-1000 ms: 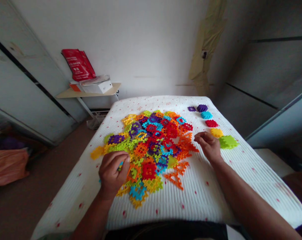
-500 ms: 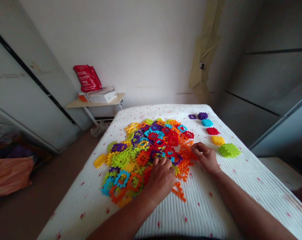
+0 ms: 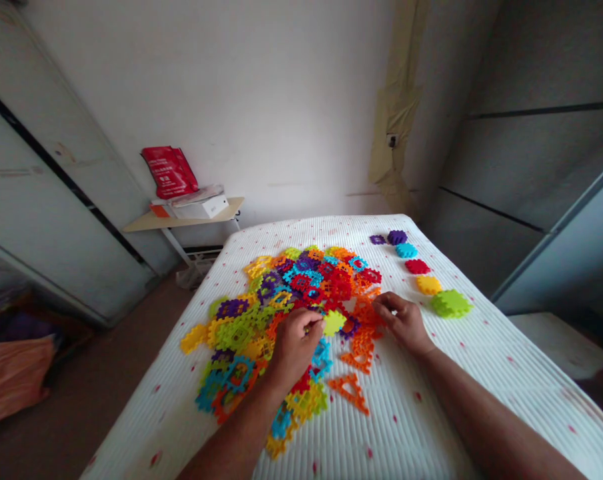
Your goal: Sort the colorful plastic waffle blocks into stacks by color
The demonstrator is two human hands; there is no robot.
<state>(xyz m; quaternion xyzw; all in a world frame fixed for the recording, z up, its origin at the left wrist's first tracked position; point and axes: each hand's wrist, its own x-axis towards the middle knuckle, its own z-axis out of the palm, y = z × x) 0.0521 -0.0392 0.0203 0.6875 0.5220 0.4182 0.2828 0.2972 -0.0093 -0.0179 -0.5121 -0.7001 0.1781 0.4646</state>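
My left hand [image 3: 297, 337] pinches a lime-green interlocking plastic piece [image 3: 334, 323] between thumb and fingers, just above a heap of colourful toothed building pieces [image 3: 241, 330]. My right hand [image 3: 404, 323] is at the heap's right edge. Its fingers are curled, with their tips against or just above the orange pieces [image 3: 364, 317]; whether anything is between them is hidden. Two orange triangular frames, a nearer one [image 3: 350, 392] and a farther one [image 3: 358, 359], lie in front of the hands.
On the right of the white quilted bed surface [image 3: 411, 433] stand small stacks: green [image 3: 451, 303], yellow [image 3: 428, 285], red [image 3: 417, 267], blue [image 3: 406, 251] and purple [image 3: 397, 237]. A single purple piece [image 3: 378, 239] lies beside them. A side table [image 3: 234, 208] holds a red bag [image 3: 170, 172].
My left hand has lifted slightly and shifted left, with the lime-green piece now showing in its fingers. My right hand stays by the orange pieces. The view has tilted a little.
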